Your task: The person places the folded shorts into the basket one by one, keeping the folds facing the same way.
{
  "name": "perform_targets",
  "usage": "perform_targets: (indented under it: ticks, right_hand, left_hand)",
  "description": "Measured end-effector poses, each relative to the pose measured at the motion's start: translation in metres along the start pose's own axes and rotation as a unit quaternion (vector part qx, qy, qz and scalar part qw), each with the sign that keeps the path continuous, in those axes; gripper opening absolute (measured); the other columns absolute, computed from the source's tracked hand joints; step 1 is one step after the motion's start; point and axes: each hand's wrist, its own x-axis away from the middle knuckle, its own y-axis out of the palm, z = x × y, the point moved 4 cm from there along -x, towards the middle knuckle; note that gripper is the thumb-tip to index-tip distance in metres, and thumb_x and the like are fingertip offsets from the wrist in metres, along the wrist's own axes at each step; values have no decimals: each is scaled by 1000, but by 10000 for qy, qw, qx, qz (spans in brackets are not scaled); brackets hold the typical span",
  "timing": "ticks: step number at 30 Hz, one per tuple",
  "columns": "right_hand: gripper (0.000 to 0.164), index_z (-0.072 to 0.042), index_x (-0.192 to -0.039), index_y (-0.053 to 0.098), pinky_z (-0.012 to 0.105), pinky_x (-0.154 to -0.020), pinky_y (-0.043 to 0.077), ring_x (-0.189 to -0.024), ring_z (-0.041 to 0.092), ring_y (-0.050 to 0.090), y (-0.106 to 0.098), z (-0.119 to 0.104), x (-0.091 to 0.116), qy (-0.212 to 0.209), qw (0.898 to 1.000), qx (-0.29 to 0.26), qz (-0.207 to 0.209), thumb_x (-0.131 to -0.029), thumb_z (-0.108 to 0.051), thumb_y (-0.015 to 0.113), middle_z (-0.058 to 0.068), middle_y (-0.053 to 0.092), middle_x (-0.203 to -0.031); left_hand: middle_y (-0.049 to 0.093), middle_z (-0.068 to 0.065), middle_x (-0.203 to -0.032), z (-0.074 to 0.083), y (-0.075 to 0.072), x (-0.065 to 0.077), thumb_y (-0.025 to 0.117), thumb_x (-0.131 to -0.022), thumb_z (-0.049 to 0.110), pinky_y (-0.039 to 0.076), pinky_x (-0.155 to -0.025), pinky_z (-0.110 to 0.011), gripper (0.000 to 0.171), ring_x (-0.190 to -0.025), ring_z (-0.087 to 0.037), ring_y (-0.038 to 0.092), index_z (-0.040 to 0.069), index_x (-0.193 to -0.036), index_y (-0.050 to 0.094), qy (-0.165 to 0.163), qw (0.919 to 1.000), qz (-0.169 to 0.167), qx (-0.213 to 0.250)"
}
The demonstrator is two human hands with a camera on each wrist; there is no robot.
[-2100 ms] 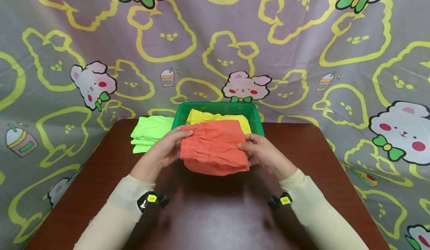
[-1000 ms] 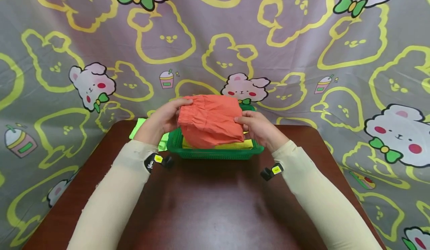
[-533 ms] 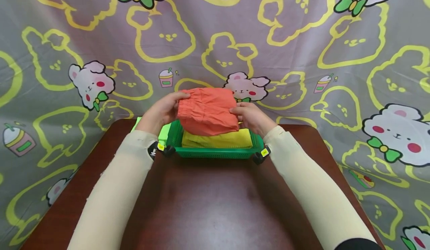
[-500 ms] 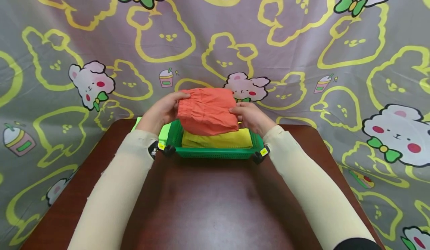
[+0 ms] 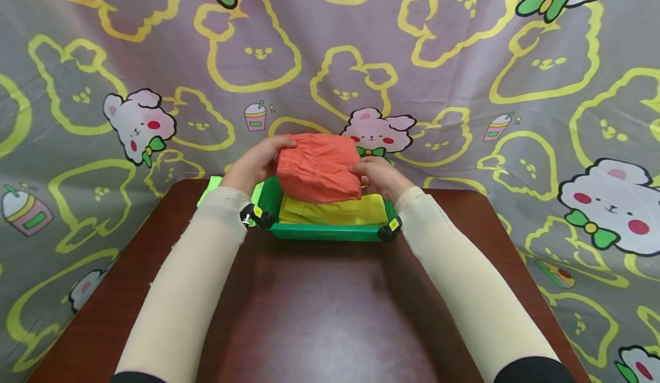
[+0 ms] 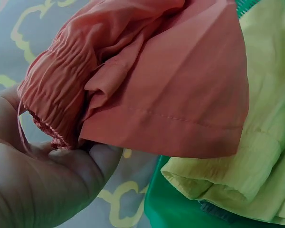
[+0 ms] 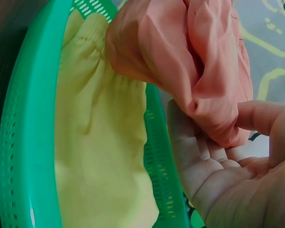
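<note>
Folded orange shorts point(image 5: 319, 168) with a gathered elastic waistband hang in the air over a green basket point(image 5: 330, 233). My left hand point(image 5: 258, 162) grips the waistband end, thumb on top, and the left wrist view shows the gathered edge point(image 6: 57, 95) between thumb and fingers. The opposite end is pinched by my right hand point(image 5: 378, 176); in the right wrist view its thumb and fingers close on the fabric point(image 7: 213, 85). Below the orange shorts, yellow folded shorts point(image 5: 335, 212) lie inside the basket, partly covered from the head view.
Bright green folded cloth point(image 5: 208, 191) lies on the brown table point(image 5: 330, 303) left of the basket, mostly behind my left forearm. A patterned curtain point(image 5: 438, 85) hangs right behind the table's far edge.
Both hands have carried the orange shorts forward and up from in front of the basket to above it, uncovering the yellow shorts' front part. In the last half second they shift only slightly.
</note>
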Motion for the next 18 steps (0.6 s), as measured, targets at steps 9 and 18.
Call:
perform_targets:
  ticks: [9, 18]
  right_hand:
    - [31, -3, -129, 53, 42, -82, 61, -81, 19, 66, -10, 14, -9, 420, 9988, 188, 137, -105, -21, 57, 9, 59, -116]
    - [36, 1, -136, 51, 46, -88, 60, -92, 22, 65, -16, 21, -5, 761, 9951, 627, -18, -105, -17, 54, 13, 52, -134]
  left_hand:
    - [68, 1, -98, -15, 9, -10, 52, -102, 18, 59, -73, -26, 17, -84, -12, 69, 11, -116, 57, -53, 9996, 152, -240]
    - [66, 0, -100, -34, 14, -16, 52, -102, 20, 60, -71, -27, 18, -83, -12, 69, 11, -117, 56, -319, 9989, 196, -296]
